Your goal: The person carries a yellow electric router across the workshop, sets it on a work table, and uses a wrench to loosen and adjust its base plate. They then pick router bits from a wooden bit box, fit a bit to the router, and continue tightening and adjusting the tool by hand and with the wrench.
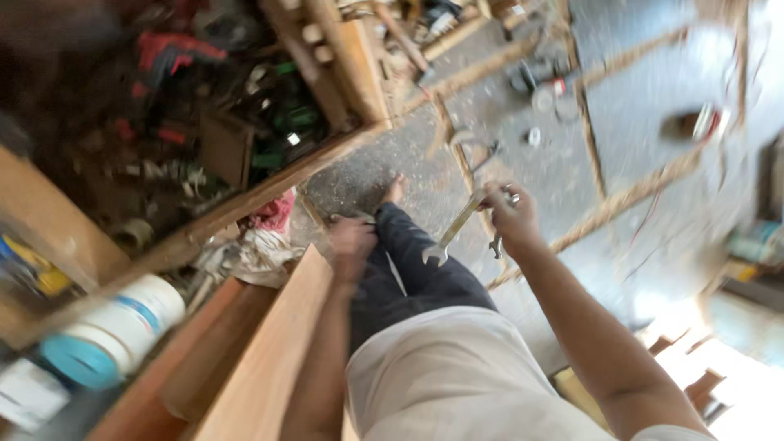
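A long wooden board [269, 359] runs along the person's left side, with a white bucket [122, 331] beyond it. The left hand [353, 241] rests at the board's far end; its grip is too blurred to tell. The right hand [510, 214], raised over the floor [653, 106], is closed around metal wrenches [459, 224].

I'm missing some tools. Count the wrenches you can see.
2. A long silver open-end metal wrench is held in the right hand; a smaller silver wrench hangs below that same fist. The blurred, cluttered shelf may hide more.
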